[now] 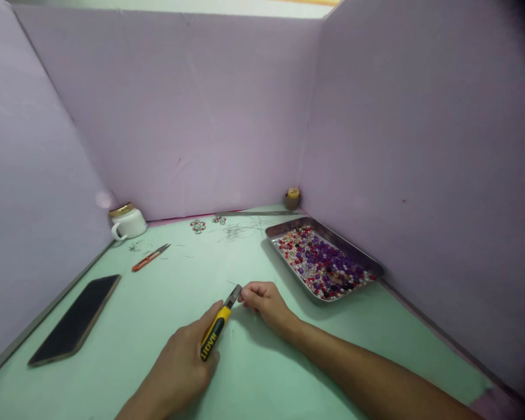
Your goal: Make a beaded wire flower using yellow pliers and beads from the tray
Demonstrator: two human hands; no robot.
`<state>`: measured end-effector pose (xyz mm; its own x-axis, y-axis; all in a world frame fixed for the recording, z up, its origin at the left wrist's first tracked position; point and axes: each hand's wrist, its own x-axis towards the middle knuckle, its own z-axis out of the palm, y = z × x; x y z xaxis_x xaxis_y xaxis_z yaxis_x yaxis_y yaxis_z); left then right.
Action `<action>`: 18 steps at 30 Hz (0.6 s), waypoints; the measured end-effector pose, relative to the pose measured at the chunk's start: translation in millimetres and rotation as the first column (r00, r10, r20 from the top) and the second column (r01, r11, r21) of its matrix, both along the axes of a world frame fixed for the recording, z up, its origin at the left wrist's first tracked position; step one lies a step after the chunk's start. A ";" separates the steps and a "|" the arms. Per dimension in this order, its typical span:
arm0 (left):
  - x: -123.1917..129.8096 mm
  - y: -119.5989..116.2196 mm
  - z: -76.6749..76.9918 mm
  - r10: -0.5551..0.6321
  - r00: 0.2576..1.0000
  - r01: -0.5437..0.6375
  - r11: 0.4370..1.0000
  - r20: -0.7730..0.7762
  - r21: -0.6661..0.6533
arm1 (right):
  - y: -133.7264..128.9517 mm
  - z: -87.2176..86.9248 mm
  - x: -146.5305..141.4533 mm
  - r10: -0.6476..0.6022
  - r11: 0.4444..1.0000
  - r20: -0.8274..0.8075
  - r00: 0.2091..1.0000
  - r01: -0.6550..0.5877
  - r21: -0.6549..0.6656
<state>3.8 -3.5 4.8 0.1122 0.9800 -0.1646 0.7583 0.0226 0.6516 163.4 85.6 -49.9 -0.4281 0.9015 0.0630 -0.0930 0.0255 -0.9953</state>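
Note:
My left hand [186,353] is closed around a pair of pliers [219,328] with yellow and black handles, the metal jaws pointing up and to the right. Right at the jaw tips, my right hand [265,300] pinches with thumb and forefinger. A thin wire [233,283] shows as a faint line beside the jaws and runs toward these fingertips; most of it is hidden by the fingers. Nearest to my right hand is a metal tray [295,273] holding many purple, red, white and dark beads [328,259].
Orange-handled thread snips [151,258] and a dark phone-like slab [76,321] lie at left. A white mug [131,224] with a gold lid stands behind them. Beaded wire pieces [198,226], loose wires [234,232] and a small yellow-topped pot [292,198] are at the back. Pale panels enclose the table.

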 end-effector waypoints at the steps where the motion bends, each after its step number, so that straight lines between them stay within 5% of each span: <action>1: -0.5 -0.6 -3.5 0.022 0.994 -0.017 0.999 -0.110 0.048 | 0.1 0.3 -0.3 -0.002 1.000 -0.012 1.000 0.002 -0.002; 6: -0.6 -1.9 -12.7 0.033 0.932 -0.008 0.997 -0.362 0.071 | 0.3 2.9 -1.6 -0.020 1.000 -0.034 0.999 0.019 -0.019; 18: -3.7 4.9 -10.3 -0.021 0.963 0.041 0.997 -0.270 0.069 | -0.8 7.7 -2.8 -0.063 0.998 -0.016 0.998 0.062 -0.029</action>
<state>0.1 1.4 -5.6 0.1044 0.9871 -0.1211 0.9054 -0.0439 0.4223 160.6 84.8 -42.2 -0.3698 0.9281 0.0435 -0.1086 0.0033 -0.9941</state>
